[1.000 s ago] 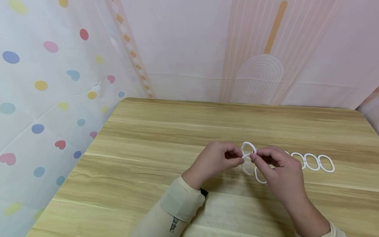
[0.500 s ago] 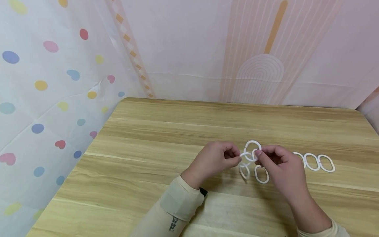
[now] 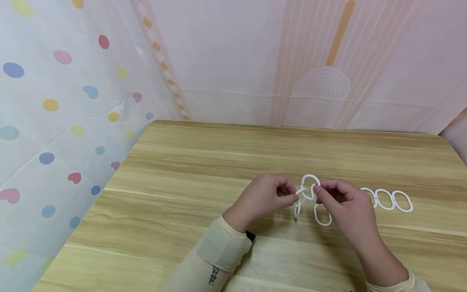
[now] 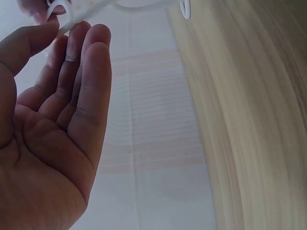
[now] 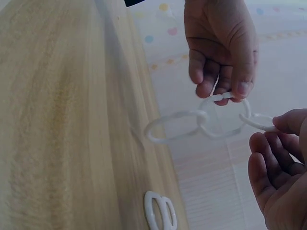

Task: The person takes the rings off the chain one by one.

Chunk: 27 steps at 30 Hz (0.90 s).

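My left hand (image 3: 266, 198) pinches a white plastic chain link (image 5: 223, 135) between thumb and fingertips, above the table. Another white link (image 5: 175, 127) hangs hooked through it. To the right, my right hand (image 3: 346, 211) pinches a further oval link (image 3: 310, 176), which meets the left hand's link in the right wrist view. Both hands' fingertips come close together in the head view. From the left wrist view, the left hand (image 4: 57, 120) shows its palm, with thumb and fingertips at the link (image 4: 91, 12). Part of the right hand's link is hidden by its thumb.
On the wooden table (image 3: 204, 162), one loose white link (image 3: 322, 217) lies below the hands. A row of several white links (image 3: 402, 201) lies to the right, partly hidden by the right hand. Behind stands a pale patterned cloth (image 3: 233, 61).
My right hand has drawn slightly rightward with its link, so the joined links show more fully. The hanging link has swung and now appears edge-on. The left hand has hardly moved.
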Each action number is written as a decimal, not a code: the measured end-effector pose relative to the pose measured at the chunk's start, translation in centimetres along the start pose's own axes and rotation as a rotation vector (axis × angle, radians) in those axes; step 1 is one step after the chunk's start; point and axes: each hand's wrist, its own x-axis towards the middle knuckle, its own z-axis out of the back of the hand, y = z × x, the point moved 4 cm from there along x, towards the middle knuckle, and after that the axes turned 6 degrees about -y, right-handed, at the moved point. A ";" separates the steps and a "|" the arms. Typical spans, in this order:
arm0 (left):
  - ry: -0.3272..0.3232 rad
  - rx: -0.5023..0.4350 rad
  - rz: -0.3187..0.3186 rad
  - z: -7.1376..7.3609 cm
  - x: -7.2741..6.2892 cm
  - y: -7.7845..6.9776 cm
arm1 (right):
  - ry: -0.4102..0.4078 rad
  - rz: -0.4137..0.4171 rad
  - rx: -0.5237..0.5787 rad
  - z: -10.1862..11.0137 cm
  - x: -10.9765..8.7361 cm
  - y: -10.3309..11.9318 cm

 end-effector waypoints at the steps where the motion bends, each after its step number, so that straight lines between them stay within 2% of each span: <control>1: 0.002 0.004 0.000 0.0 0.0 0.0 | -0.006 0.018 -0.010 0.0 0.0 0.1; 10: -0.006 0.043 -0.001 0.4 0.0 0.4 | -0.047 0.183 -0.030 0.4 0.1 1.2; 15: 0.007 -0.021 -0.018 0.2 0.1 0.4 | -0.037 0.288 -0.022 0.3 0.0 1.4; 22: 0.062 -0.128 -0.107 -0.3 0.1 -0.2 | 0.006 0.356 0.005 -0.1 -0.2 1.5; 25: 0.064 -0.117 -0.156 -0.3 0.1 -0.4 | 0.016 0.370 0.015 -0.2 -0.3 1.6; 27: 0.052 -0.091 -0.166 -0.2 0.0 -0.4 | 0.010 0.374 0.018 -0.2 -0.3 1.7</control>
